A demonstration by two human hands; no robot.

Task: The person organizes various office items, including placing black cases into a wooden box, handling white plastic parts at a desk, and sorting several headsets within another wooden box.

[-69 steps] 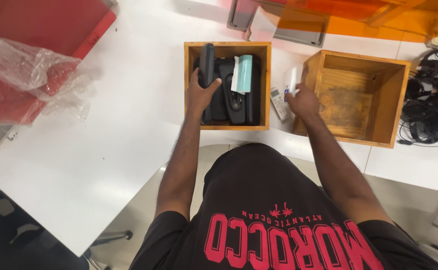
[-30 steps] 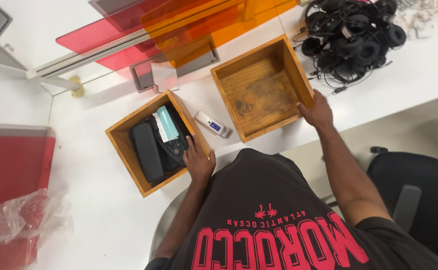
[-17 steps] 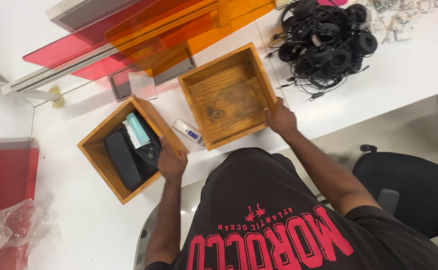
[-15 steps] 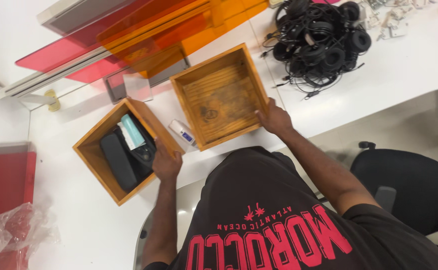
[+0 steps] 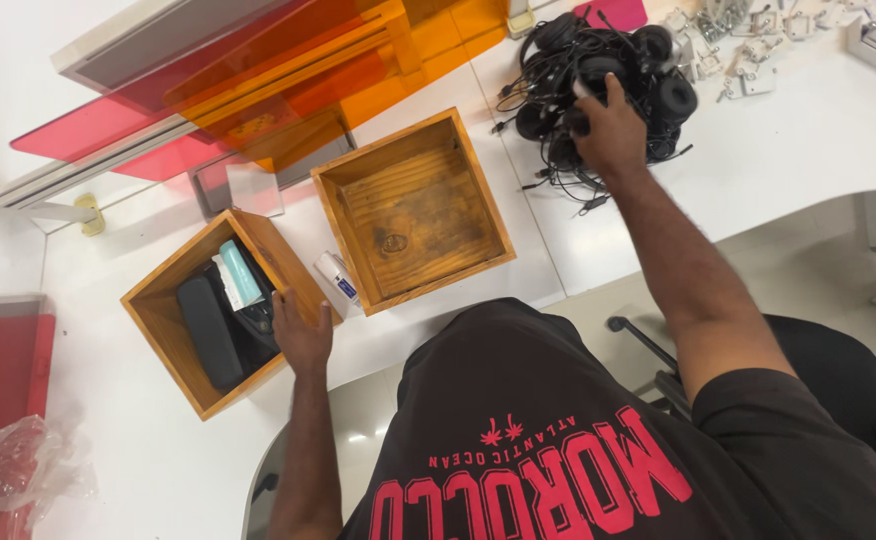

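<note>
Right hand [image 5: 613,130] on black headphone pile [image 5: 598,85]; left hand [image 5: 301,335] grips filled wooden box [image 5: 173,340].

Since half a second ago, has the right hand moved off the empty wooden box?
Yes. The right hand has left the near right corner of the empty wooden box and now rests on the pile of black headphones beyond it.

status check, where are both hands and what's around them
Right hand on the black headphone pile. Left hand on the filled wooden box rim. Empty wooden box between.
</note>
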